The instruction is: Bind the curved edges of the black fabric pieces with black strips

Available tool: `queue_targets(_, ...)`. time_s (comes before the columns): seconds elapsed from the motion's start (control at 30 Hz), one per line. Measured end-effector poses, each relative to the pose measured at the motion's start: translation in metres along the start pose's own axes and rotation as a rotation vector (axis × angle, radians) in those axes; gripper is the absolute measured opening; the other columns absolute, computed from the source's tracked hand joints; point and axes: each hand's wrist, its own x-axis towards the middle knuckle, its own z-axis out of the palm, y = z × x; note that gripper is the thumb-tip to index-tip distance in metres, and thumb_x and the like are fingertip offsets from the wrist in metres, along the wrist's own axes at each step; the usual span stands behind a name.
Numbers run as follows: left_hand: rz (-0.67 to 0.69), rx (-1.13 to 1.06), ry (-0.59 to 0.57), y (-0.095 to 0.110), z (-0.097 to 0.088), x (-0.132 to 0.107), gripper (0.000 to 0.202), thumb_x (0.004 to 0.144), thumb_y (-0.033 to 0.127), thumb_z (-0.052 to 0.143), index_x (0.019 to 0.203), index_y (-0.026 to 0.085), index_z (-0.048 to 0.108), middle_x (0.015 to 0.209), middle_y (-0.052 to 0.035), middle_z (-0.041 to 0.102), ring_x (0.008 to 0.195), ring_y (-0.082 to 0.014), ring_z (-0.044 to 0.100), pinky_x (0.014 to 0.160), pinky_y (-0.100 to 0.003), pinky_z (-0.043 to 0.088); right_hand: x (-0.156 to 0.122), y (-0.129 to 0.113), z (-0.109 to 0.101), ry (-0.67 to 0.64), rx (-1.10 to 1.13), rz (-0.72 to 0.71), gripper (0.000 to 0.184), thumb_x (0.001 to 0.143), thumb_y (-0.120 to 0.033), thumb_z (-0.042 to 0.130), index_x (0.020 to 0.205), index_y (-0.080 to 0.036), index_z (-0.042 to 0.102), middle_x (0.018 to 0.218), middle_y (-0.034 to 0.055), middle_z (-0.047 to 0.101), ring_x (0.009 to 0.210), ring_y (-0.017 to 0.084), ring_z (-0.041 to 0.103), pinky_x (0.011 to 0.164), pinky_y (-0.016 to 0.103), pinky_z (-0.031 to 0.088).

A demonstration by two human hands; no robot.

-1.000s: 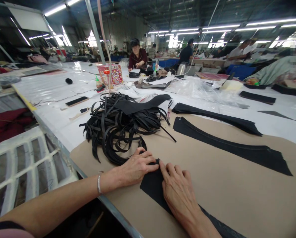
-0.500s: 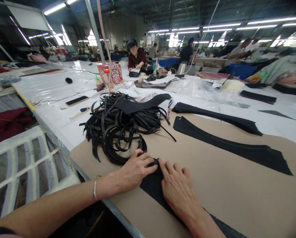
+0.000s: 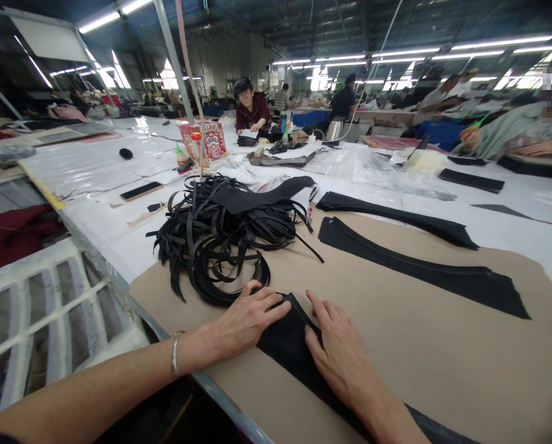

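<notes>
A long black piece of leather-like material (image 3: 282, 339) lies on the tan sheet, running down to the right under my hands. At its far end, my left hand (image 3: 250, 314) rests with fingers stretched out and the thumb on the material; it is open. My right hand (image 3: 340, 345) is also open, its thumb and fingers apart along the right edge, where a narrow folded-looking strip shows. My right forearm covers part of the piece. Two similar black shapes lie to the right, one a curved piece (image 3: 419, 265), the other a longer stack (image 3: 396, 216) behind it.
A tangled heap of black strips (image 3: 229, 228) lies just beyond my left hand. The tan sheet (image 3: 442, 351) covers the near table. At left stands a white slatted frame (image 3: 49, 308) by the table edge. A co-worker (image 3: 252, 111) works across the table; another person sits at far right.
My right hand has moved slightly right, its index finger lifting away from the left fingertips and its thumb spreading. The far end of the black piece now shows more. My left hand stays almost in place.
</notes>
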Motion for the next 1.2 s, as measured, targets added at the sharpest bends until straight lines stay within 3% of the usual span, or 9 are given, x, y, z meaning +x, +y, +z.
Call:
queue_targets(0.17,-0.037,-0.050,-0.001,0.003,-0.001,0.002,0.035,0.089,0.005,0.041,0.118,0.019,0.054,0.119,-0.0083,0.060,0.115,-0.0205,0.048,0.097,-0.041,0.026,-0.019,0.006,-0.008,0.000,0.103,0.057,0.044,0.093,-0.035,0.041,0.133,-0.017,0.043,0.118,0.0099,0.058,0.109,0.025,0.049,0.094,0.039,0.035)
queue_targets(0.33,-0.150,-0.076,0.105,0.011,-0.002,0.010,0.034,0.086,0.003,0.040,0.105,0.020,0.062,0.116,-0.0086,0.057,0.114,-0.0226,0.047,0.096,-0.043,0.027,-0.026,0.004,-0.013,-0.007,0.086,0.097,0.029,0.090,-0.028,0.046,0.117,-0.019,0.053,0.115,0.0076,0.061,0.106,0.025,0.051,0.089,0.039,0.035)
queue_targets(0.43,-0.210,-0.168,0.107,0.021,-0.008,0.026,0.030,0.086,0.005,0.042,0.105,0.019,0.061,0.109,-0.0063,0.060,0.108,-0.0206,0.050,0.096,-0.042,0.028,-0.024,0.006,-0.015,-0.027,0.107,0.129,0.020,0.088,-0.026,0.048,0.106,-0.019,0.055,0.105,0.0060,0.063,0.100,0.025,0.053,0.085,0.039,0.035)
queue_targets(0.57,-0.050,-0.255,-0.059,0.033,-0.010,0.053,0.029,0.083,0.012,0.053,0.110,0.022,0.060,0.108,-0.0035,0.062,0.106,-0.0199,0.051,0.096,-0.041,0.028,-0.024,0.011,-0.019,-0.058,0.122,0.152,0.015,0.085,-0.021,0.050,0.098,-0.019,0.056,0.096,0.0062,0.064,0.095,0.025,0.055,0.080,0.037,0.034)
queue_targets(0.7,0.059,-0.278,-0.205,0.033,-0.007,0.073,0.028,0.079,0.005,0.052,0.097,0.023,0.065,0.096,-0.0012,0.063,0.099,-0.0179,0.054,0.090,-0.037,0.033,-0.026,0.015,-0.022,-0.072,0.158,0.158,0.012,0.082,-0.018,0.050,0.092,-0.019,0.057,0.091,0.0054,0.065,0.089,0.022,0.057,0.076,0.033,0.035)
queue_targets(0.9,0.135,-0.246,-0.233,0.032,-0.012,0.080,0.028,0.080,0.002,0.048,0.086,0.020,0.068,0.093,-0.0028,0.062,0.093,-0.0165,0.053,0.085,-0.029,0.041,-0.027,0.019,-0.022,-0.062,0.225,0.181,0.012,0.080,-0.014,0.050,0.087,-0.020,0.059,0.087,0.0029,0.065,0.082,0.017,0.058,0.071,0.028,0.037)
queue_targets(1.2,0.192,-0.236,-0.241,0.034,-0.005,0.072,0.041,0.082,0.001,0.043,0.109,0.022,0.065,0.094,-0.0041,0.061,0.092,-0.0163,0.054,0.083,-0.027,0.047,-0.030,0.028,-0.015,-0.033,0.284,0.142,0.010,0.082,-0.017,0.051,0.088,-0.021,0.058,0.090,0.0008,0.062,0.082,0.016,0.057,0.073,0.027,0.038)
